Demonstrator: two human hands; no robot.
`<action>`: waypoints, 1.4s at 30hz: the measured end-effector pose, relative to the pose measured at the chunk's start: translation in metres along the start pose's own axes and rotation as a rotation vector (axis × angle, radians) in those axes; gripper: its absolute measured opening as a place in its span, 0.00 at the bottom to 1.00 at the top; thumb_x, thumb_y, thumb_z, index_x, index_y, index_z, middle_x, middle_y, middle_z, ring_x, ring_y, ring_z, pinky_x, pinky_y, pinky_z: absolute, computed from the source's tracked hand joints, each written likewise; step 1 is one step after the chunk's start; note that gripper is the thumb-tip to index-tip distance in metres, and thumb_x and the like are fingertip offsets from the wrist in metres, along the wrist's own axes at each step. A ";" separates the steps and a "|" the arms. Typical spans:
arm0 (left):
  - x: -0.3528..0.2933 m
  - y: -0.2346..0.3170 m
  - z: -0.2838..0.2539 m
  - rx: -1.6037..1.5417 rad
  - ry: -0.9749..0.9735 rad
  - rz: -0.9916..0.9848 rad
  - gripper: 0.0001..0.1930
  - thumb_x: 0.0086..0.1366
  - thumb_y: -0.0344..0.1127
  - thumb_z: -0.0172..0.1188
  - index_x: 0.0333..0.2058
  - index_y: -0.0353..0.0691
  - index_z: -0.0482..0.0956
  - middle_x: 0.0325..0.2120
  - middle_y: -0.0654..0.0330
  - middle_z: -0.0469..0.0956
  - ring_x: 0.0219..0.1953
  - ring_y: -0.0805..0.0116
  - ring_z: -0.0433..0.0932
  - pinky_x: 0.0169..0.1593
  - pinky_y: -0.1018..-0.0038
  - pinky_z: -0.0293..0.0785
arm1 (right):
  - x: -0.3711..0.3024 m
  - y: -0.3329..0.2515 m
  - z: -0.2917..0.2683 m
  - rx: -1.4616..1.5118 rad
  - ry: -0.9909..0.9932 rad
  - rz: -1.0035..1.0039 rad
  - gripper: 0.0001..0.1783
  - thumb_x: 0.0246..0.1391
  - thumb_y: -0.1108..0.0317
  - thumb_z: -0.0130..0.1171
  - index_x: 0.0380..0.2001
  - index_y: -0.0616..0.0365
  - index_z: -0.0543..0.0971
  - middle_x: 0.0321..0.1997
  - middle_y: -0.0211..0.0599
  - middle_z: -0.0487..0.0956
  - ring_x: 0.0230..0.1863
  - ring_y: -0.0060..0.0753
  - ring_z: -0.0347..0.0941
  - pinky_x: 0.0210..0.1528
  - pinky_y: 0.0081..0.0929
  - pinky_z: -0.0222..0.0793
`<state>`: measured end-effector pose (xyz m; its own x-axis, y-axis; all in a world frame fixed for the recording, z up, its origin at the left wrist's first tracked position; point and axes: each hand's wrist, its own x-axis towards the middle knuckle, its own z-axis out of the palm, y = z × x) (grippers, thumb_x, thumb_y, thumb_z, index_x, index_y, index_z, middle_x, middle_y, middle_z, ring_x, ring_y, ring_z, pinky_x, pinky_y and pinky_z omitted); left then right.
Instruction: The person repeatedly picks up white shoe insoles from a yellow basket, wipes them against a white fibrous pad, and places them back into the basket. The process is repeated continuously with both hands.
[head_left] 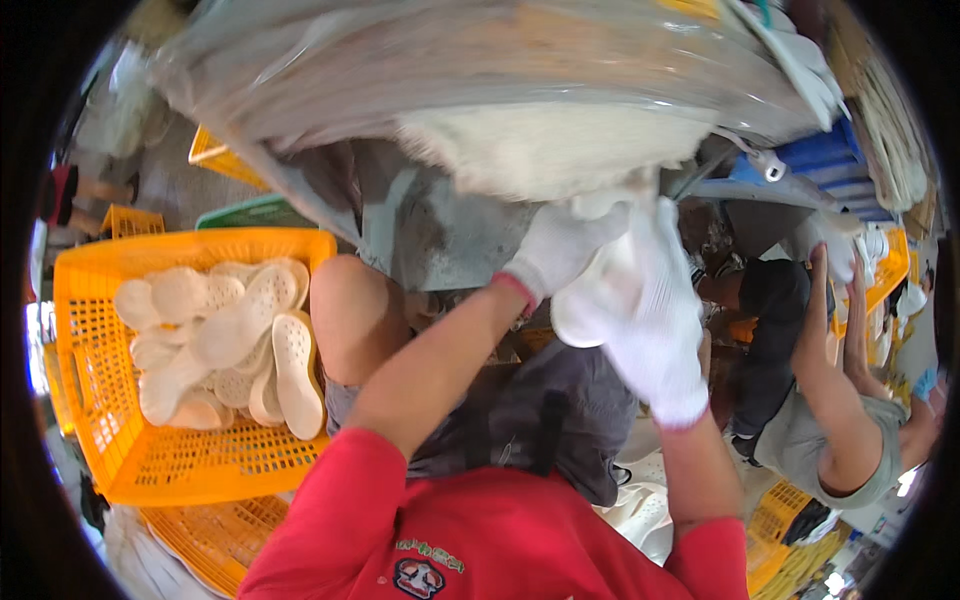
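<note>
Glossy plastic sheeting [450, 60] gleams up top, fuzzy matt pad [565, 150] below; centre, knitted cloth gloves [655, 330], smooth sole [578, 318]; left, a plastic basket [190, 485]!

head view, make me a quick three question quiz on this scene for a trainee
1. True or false: the orange basket on the person's left holds several soles.
2. Which item do the gloved left hand and right hand hold?
a) a green crate
b) a pale sole
c) a pair of scissors
3. Fill in the blank: the co-worker is on the person's ____ side.

Key: 1. True. 2. b. 3. Right.
</note>
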<state>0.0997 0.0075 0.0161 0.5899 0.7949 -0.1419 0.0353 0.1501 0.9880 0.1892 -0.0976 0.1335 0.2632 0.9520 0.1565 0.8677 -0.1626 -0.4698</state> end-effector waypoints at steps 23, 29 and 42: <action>-0.010 -0.021 -0.075 -1.052 0.059 -0.308 0.17 0.83 0.47 0.50 0.50 0.39 0.77 0.42 0.56 0.83 0.47 0.59 0.85 0.54 0.62 0.82 | -0.001 -0.051 0.070 -0.014 0.225 -0.228 0.15 0.60 0.59 0.77 0.45 0.54 0.90 0.33 0.46 0.88 0.32 0.52 0.87 0.37 0.40 0.82; -0.027 -0.081 -0.041 0.134 0.260 -0.060 0.31 0.83 0.52 0.52 0.75 0.42 0.65 0.63 0.49 0.79 0.68 0.52 0.77 0.72 0.60 0.72 | 0.020 -0.052 0.089 -0.217 0.248 -0.185 0.13 0.64 0.52 0.72 0.42 0.48 0.89 0.31 0.40 0.88 0.30 0.50 0.87 0.33 0.40 0.83; -0.016 -0.048 -0.055 -0.699 0.129 0.001 0.26 0.83 0.60 0.52 0.60 0.44 0.78 0.46 0.60 0.85 0.51 0.63 0.85 0.59 0.69 0.80 | 0.022 -0.066 0.064 0.113 -0.088 -0.052 0.17 0.62 0.61 0.73 0.50 0.58 0.88 0.41 0.50 0.88 0.42 0.45 0.87 0.47 0.35 0.82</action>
<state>0.0442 0.0201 -0.0326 0.4880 0.8520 -0.1895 -0.5165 0.4569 0.7242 0.1109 -0.0496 0.1126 0.1768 0.9782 0.1090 0.8247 -0.0868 -0.5589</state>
